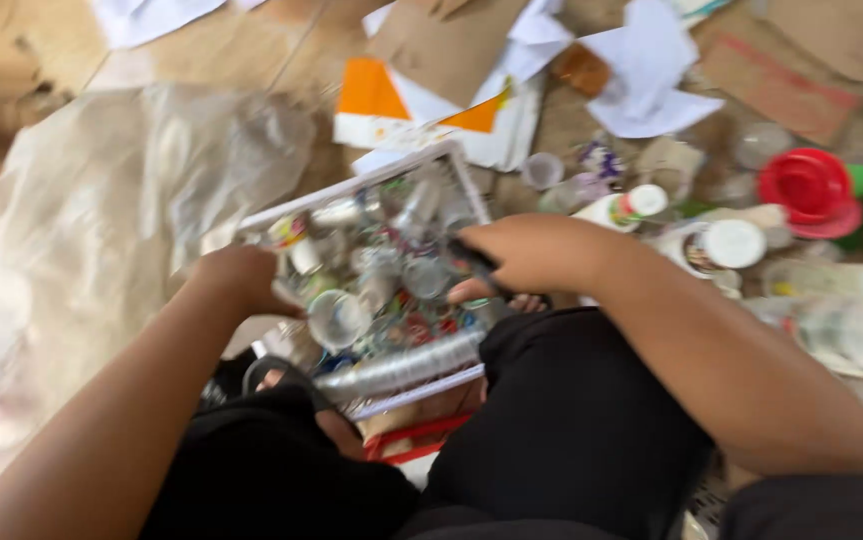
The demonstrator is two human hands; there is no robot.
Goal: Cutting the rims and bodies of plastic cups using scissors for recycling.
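Observation:
A white-rimmed tray [466,185] full of small plastic cups and bottle parts rests on my lap, between my knees. My left hand [241,280] grips the tray's left edge, next to a small clear cup [338,318]. At the tray's right edge my right hand [531,255] is closed around a thin dark object [473,258]; blur hides what it is. A stack of clear cups [401,367] lies along the tray's near side.
A large clear plastic sheet [81,230] covers the floor at left. Cardboard [451,45], white paper and an orange-and-white sheet [381,100] lie beyond the tray. At right are a red lid [806,185], white-capped bottles [631,205] and clear containers [851,330].

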